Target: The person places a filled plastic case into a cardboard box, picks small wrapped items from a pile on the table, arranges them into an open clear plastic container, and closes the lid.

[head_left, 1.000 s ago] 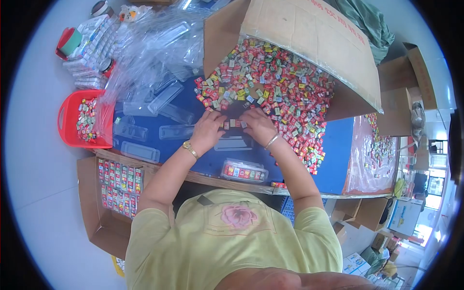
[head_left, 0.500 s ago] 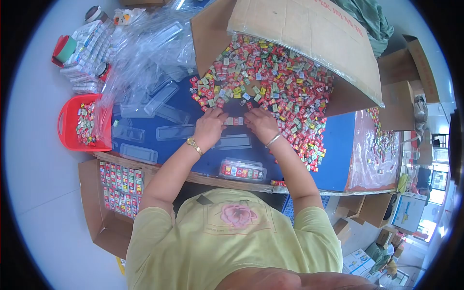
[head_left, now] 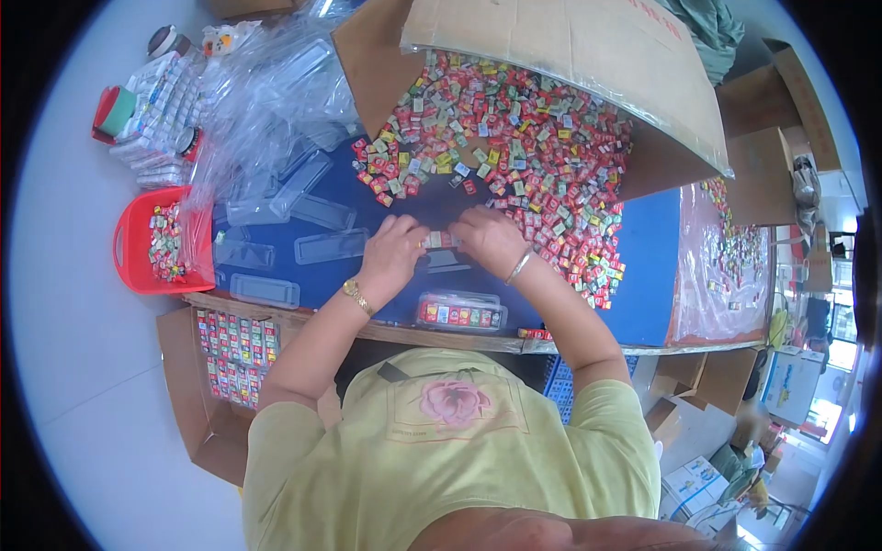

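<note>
A short row of small red and pale printed boxes (head_left: 441, 239) lies between my two hands over the blue table surface. At its left end are the bent fingers of my left hand (head_left: 395, 250), with a gold watch on the wrist. My right hand (head_left: 490, 241), wearing a bangle, closes on the right end. Just below the row is a clear plastic tray (head_left: 448, 262), partly covered by the hands. Nearer my body stands a clear case (head_left: 461, 312) with a row of similar boxes inside. Loose small boxes (head_left: 542, 165) are heaped beyond my right hand.
A large cardboard box (head_left: 560, 46) lies tipped over the heap. Empty clear trays (head_left: 331, 246) and plastic wrapping (head_left: 266, 101) cover the left side. A red basket (head_left: 129, 248) holds more small boxes. Below the table edge, a carton (head_left: 202, 427) contains packed rows.
Both hands have drawn the row of small boxes toward my body, so it now sits closer to the clear tray. The whole view has shifted slightly.
</note>
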A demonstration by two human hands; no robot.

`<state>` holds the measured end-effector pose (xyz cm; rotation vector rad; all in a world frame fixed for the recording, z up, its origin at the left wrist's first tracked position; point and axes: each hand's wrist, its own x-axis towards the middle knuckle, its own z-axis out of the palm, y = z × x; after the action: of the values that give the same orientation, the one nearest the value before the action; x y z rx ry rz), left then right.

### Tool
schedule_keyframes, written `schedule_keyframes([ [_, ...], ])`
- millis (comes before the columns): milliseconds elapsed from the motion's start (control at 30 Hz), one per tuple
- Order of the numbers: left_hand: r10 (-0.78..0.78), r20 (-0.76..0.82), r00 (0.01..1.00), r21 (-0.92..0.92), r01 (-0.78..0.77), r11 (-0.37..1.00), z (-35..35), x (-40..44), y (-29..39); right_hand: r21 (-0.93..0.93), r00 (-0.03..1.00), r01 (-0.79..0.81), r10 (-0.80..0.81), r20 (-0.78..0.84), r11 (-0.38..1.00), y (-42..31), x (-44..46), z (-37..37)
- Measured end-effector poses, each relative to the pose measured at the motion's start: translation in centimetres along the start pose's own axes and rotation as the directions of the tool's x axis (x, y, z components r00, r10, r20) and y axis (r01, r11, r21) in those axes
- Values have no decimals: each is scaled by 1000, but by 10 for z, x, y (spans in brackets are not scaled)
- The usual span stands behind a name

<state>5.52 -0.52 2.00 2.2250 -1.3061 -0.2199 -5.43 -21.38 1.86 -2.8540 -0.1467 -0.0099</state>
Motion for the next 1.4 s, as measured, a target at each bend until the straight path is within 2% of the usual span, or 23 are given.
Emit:
schedule_keyframes([
  [100,6,4,1000,-55,-5,998,6,-18,2,54,1000,11,-12,17,998,-10,-14,2],
  [200,32,-18,999,-95,-33,995,12,-24,-7,172,997,-37,48,-56,984,-9,-24,9],
  [300,71,-53,996,-117,-76,990,16,-33,-19,144,998,-51,56,-28,988,-3,-28,21],
  [367,134,1,991,-62,-133,989,15,-35,-22,128,998,-57,60,-20,990,-4,-29,22],
  [433,170,27,985,-34,-169,985,11,-30,-19,115,995,-22,33,-92,993,-6,-28,17],
  [567,149,-74,986,-24,-152,988,9,-29,-12,138,991,55,-37,-125,989,-9,-24,23],
  [667,242,83,967,55,-247,968,13,-27,-25,174,989,75,-52,-135,982,-6,-22,22],
  [700,241,84,967,55,-246,968,10,-29,-25,202,989,66,-38,-140,977,-6,-22,20],
  [800,94,-79,992,-72,-100,992,-5,-34,-18,192,987,64,-33,-160,979,-3,-28,9],
  [867,101,-24,995,-58,-102,993,-3,-36,-21,115,980,77,-54,-193,990,-4,-33,2],
  [933,107,84,991,-28,-105,994,-2,-40,-23,140,983,83,-59,-172,987,-1,-32,8],
  [1033,79,79,994,-76,-73,994,-2,-34,-26,173,988,93,-69,-139,981,2,-34,6],
  [1100,64,82,995,-101,-55,993,-12,-33,-15,204,985,50,-15,-170,978,-7,-40,-11],
  [1200,156,58,986,-274,-134,952,-47,-42,13,217,983,22,19,-181,976,-27,-63,-43],
  [1267,190,70,979,-266,-165,950,-45,-56,23,208,983,20,18,-184,978,-43,-86,-56],
  [1333,251,96,963,-252,-220,942,-40,-70,31,237,992,-12,41,-118,971,-60,-105,-59],
  [1400,248,101,964,-251,-217,943,-31,-80,29,249,992,-43,71,-106,968,-70,-116,-50],
])
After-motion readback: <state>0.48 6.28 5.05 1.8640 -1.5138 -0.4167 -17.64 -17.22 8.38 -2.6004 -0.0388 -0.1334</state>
